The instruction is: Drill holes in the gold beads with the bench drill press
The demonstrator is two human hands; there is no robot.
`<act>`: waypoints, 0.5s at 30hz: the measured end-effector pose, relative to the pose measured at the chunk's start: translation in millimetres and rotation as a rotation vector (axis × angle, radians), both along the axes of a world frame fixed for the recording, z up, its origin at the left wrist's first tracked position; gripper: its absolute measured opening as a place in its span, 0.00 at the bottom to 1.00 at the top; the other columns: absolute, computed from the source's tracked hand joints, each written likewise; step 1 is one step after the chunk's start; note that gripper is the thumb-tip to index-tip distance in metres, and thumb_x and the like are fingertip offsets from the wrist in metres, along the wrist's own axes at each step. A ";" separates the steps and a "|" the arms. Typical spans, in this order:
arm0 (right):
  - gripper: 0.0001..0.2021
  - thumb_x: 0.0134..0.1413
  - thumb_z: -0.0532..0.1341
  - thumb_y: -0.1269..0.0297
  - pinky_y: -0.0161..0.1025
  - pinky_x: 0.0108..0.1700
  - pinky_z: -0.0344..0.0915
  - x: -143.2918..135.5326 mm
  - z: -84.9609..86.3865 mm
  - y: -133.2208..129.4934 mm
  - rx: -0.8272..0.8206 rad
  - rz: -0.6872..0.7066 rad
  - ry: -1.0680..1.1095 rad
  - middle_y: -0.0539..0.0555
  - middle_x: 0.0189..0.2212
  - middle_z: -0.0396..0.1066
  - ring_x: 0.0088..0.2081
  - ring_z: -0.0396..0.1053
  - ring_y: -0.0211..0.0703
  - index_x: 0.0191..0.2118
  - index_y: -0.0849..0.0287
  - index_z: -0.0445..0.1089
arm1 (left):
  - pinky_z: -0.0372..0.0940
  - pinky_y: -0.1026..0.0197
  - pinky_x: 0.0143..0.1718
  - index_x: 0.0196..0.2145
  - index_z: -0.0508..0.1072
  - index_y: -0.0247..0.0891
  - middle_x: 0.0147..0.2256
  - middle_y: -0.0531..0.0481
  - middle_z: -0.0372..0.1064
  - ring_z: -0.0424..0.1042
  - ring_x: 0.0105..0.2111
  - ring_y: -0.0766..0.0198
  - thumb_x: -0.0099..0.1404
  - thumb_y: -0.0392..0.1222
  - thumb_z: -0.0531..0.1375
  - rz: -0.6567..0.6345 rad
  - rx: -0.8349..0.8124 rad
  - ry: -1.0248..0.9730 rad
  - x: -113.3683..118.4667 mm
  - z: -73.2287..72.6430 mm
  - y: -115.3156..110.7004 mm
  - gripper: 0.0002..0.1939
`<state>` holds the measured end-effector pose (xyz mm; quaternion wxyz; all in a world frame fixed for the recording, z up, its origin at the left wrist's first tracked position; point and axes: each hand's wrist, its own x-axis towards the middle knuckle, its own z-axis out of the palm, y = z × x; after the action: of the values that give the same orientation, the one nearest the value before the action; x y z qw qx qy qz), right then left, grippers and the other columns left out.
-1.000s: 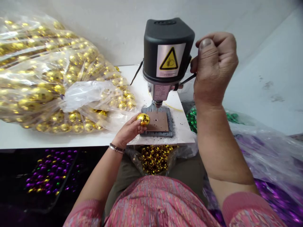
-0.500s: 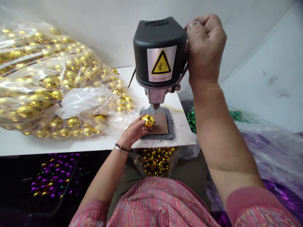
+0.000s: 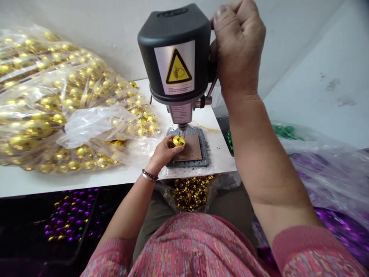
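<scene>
A shiny gold faceted ball [image 3: 178, 141] is pinched in the fingers of my left hand [image 3: 165, 152], beside the thin bit under the drill press. The brown board [image 3: 191, 149] lies on the grey drill base [image 3: 205, 154] below it. Raised at the right side of the black drill press head [image 3: 175, 57], my right hand [image 3: 240, 48] is closed; the part its fingers hold is mostly hidden behind the hand.
A large clear bag of gold balls [image 3: 77, 92] covers the left of the white table [image 3: 20, 181]. Gold balls [image 3: 191, 192] sit in plastic at my lap. Purple and gold balls [image 3: 69, 219] lie lower left; purple and green items stand at right.
The view has shifted, so the drill press appears further left. My left hand has turned the gold ball, its thumb now along the near side. My right hand stays raised at the machine.
</scene>
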<state>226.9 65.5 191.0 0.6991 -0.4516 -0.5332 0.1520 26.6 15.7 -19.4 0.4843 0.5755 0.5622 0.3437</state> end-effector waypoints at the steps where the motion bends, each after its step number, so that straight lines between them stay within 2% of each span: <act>1: 0.16 0.67 0.54 0.74 0.24 0.39 0.58 -0.3 0.2 -0.7 -0.004 0.004 0.002 0.42 0.23 0.52 0.28 0.54 0.22 0.27 0.59 0.51 | 0.72 0.57 0.45 0.54 0.76 0.39 0.41 0.46 0.80 0.77 0.40 0.58 0.52 0.43 0.73 0.001 0.011 0.034 0.3 -0.8 0.5 0.31; 4: 0.17 0.68 0.53 0.73 0.23 0.38 0.57 -1.2 0.1 -2.2 -0.024 0.005 -0.015 0.42 0.23 0.51 0.28 0.53 0.21 0.26 0.59 0.50 | 0.72 0.56 0.46 0.56 0.75 0.39 0.42 0.46 0.80 0.77 0.40 0.58 0.53 0.43 0.73 -0.002 0.052 0.156 2.0 2.0 0.1 0.33; 8: 0.16 0.68 0.52 0.73 0.22 0.37 0.57 -1.5 0.3 -3.0 -0.035 -0.011 -0.041 0.41 0.23 0.52 0.27 0.54 0.21 0.27 0.59 0.50 | 0.72 0.55 0.48 0.58 0.75 0.38 0.44 0.46 0.80 0.78 0.42 0.56 0.56 0.43 0.71 -0.071 0.104 0.340 8.5 12.6 -3.4 0.32; 15: 0.15 0.68 0.53 0.72 0.21 0.38 0.59 0.1 -0.6 -1.8 -0.011 0.011 -0.032 0.42 0.24 0.56 0.28 0.56 0.20 0.28 0.59 0.51 | 0.67 0.53 0.61 0.62 0.74 0.36 0.59 0.40 0.74 0.74 0.57 0.50 0.56 0.37 0.72 -0.199 0.289 0.575 22.3 21.5 -2.9 0.36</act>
<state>226.9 63.7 190.4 0.6869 -0.4549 -0.5461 0.1516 48.9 12.8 2.1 0.2506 0.7635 0.5626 0.1944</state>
